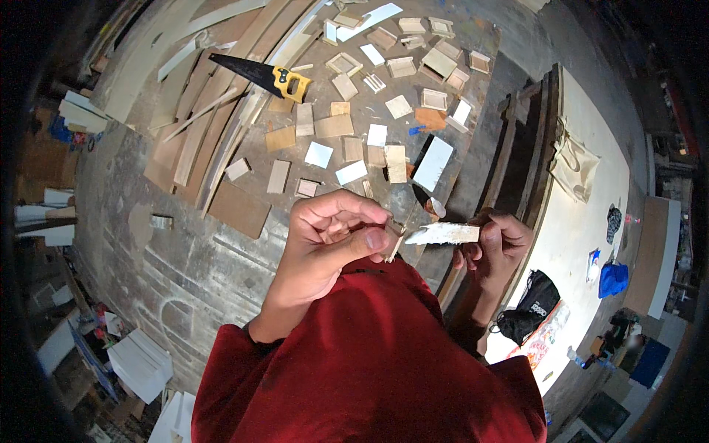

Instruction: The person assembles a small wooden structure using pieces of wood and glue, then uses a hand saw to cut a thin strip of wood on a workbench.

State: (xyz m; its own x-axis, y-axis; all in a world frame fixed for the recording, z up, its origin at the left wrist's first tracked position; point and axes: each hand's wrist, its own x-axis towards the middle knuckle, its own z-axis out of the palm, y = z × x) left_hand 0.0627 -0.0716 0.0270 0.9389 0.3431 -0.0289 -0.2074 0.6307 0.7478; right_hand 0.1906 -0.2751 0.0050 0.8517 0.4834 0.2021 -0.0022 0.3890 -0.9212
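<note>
Between the thumb and fingers of my left hand (325,244) is a small wooden frame piece (394,241), its edge turned toward the right. My right hand (501,247) pinches a flat wood strip (464,233) by its right end. White paste that looks like glue (428,234) covers the strip's left end, which points at the frame piece. A narrow gap seems to lie between them. Just beyond the strip is a dark container with a pale opening (434,207), partly shaded.
Ahead, a work surface holds several small wooden frames (434,99), loose blocks (279,176) and white-faced panels (433,164). A yellow-handled handsaw (292,83) lies by long boards (199,140) at the left. On the right, a pale table (591,221) carries a black pouch (535,299) and a cloth bag (574,168).
</note>
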